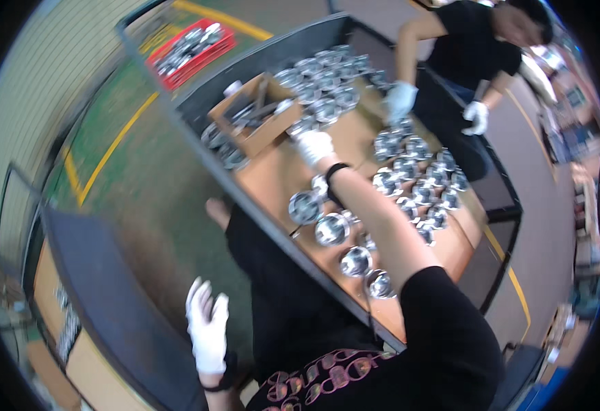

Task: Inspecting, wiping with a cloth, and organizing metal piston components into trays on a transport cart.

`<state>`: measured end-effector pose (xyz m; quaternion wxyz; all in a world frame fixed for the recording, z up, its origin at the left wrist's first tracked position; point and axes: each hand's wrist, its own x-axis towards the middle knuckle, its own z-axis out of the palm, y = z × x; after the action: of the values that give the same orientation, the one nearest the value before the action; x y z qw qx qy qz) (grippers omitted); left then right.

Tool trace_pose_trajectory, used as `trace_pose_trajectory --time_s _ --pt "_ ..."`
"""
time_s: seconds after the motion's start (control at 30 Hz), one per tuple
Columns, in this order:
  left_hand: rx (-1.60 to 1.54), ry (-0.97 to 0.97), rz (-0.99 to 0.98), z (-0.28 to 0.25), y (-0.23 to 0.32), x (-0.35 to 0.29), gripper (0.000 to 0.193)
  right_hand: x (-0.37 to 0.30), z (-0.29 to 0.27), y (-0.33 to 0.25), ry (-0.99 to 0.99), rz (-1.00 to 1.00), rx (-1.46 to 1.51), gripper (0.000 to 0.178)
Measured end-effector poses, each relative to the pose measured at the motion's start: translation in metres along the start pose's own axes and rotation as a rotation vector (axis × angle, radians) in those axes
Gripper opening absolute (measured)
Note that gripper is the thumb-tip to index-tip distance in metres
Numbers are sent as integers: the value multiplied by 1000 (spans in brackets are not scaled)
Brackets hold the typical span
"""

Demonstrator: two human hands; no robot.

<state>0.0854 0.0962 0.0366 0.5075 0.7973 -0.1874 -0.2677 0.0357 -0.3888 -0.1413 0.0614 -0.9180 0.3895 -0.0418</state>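
My right hand (314,148), in a white glove, stretches across the cart to a shiny metal cup (304,125) beside a cardboard box (267,139). Its fingertips meet the cup, but blur hides whether they grip it. My left hand (207,330), also gloved in white, hangs outside the cart with its fingers apart, holding nothing. Similar shiny cups stand in a tight group (327,82) at the far end and in another group (419,181) along the right. Several more, such as this cup (332,229), lie near my right forearm.
The dark-framed cart (245,198) has a brown board (354,137) as its bed. Across it, a co-worker (474,48) in black reaches a gloved hand (400,101) among the cups. A red crate (194,51) of metal parts stands beyond. Another cart (118,288) is at left.
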Motion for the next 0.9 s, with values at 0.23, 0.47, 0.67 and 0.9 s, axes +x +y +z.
trace_pose_trajectory --time_s 0.23,0.47,0.67,0.9 --pt "45 -43 -146 -12 5 -13 51 -3 -3 -7 46 217 267 25" --pt "-4 -52 -86 -9 16 -21 50 -41 -77 -1 -13 54 237 16" --pt "-34 -105 -34 -8 -8 -27 48 -123 -160 -16 254 -66 598 21" --pt "-429 -351 148 32 -2 -16 58 -233 -214 -94 -354 14 2257 18"
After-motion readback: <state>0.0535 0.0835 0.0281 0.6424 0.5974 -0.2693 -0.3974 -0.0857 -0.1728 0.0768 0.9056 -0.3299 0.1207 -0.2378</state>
